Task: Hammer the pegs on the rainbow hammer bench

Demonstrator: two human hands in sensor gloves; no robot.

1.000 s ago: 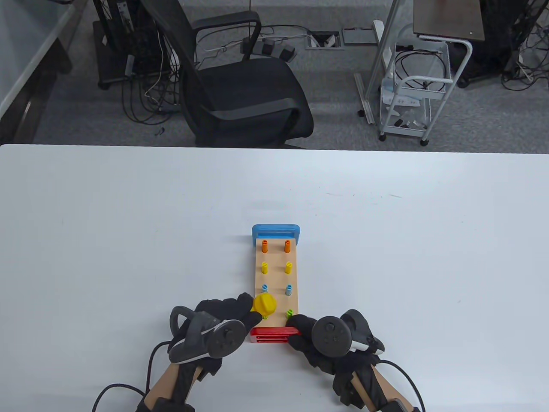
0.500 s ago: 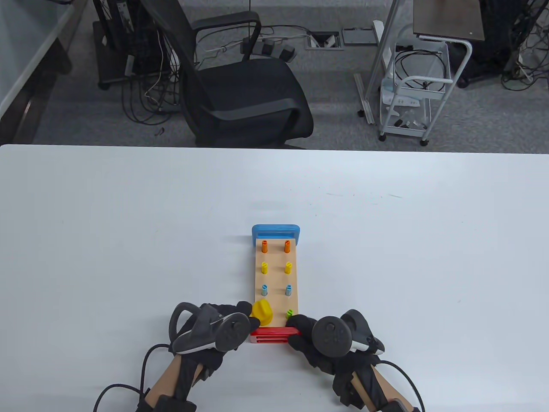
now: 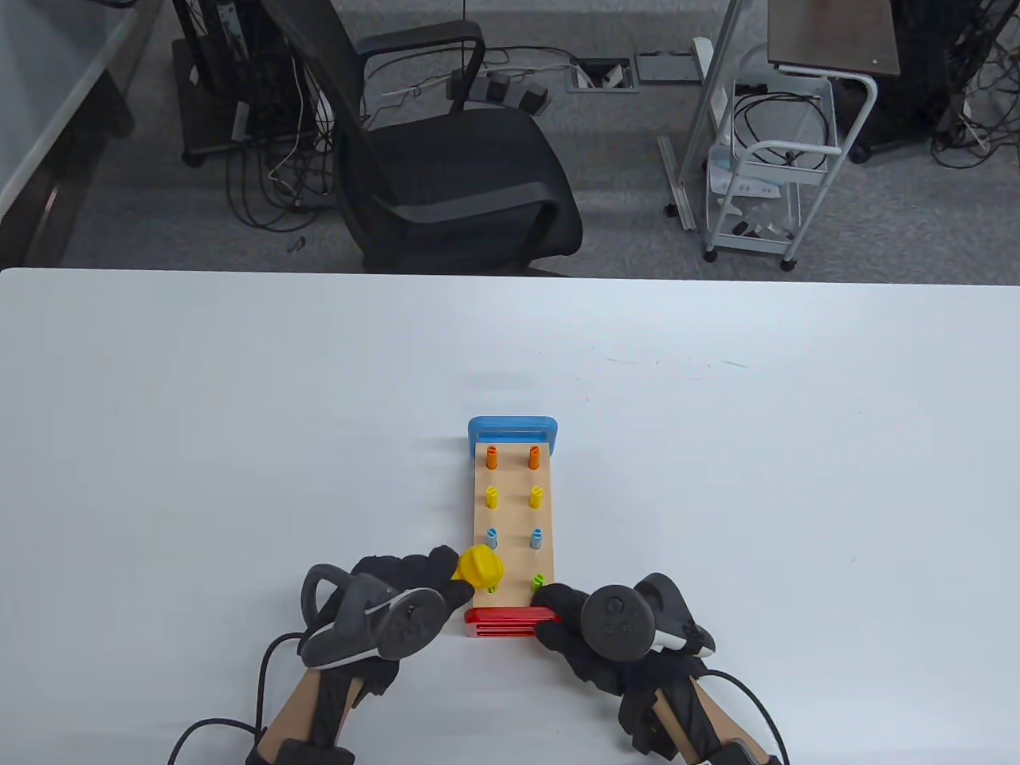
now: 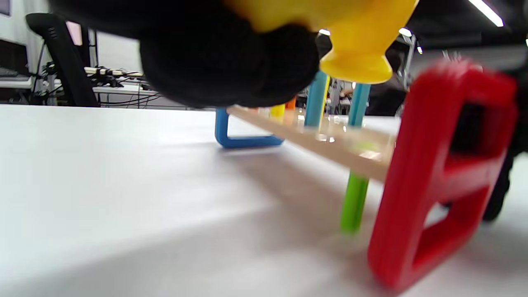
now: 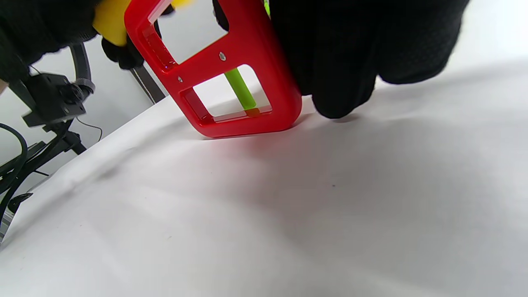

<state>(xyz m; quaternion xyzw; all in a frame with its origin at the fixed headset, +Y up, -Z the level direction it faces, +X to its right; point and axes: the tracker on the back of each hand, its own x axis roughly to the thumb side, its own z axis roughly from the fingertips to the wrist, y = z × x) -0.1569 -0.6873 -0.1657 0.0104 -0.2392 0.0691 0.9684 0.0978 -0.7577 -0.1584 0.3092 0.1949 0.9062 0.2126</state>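
Lifted since the last strike, the yellow hammer (image 3: 480,566), gripped in the left fingers (image 3: 422,567), hovers over the near-left green peg (image 3: 492,590). Right fingers (image 3: 558,599) clamp the bench (image 3: 513,510)'s red end (image 3: 510,620); an off-centre blow could hit them.

White table (image 3: 239,414) fills the lower part of the table view. Beyond its far edge lies grey carpeted floor (image 3: 621,199). A black office chair (image 3: 446,151) with armrests stands at centre, close to the table's far edge. Behind and left of it, a dark equipment stand (image 3: 231,80) with loose cables (image 3: 271,183) trailing onto the floor. A floor socket box (image 3: 603,74) sits open at upper centre. At right — a white wheeled cart (image 3: 765,183) carrying cables and small items, beside a slanted metal rail (image 3: 713,72). A dark-topped side table (image 3: 833,36) occupies the upper right corner.
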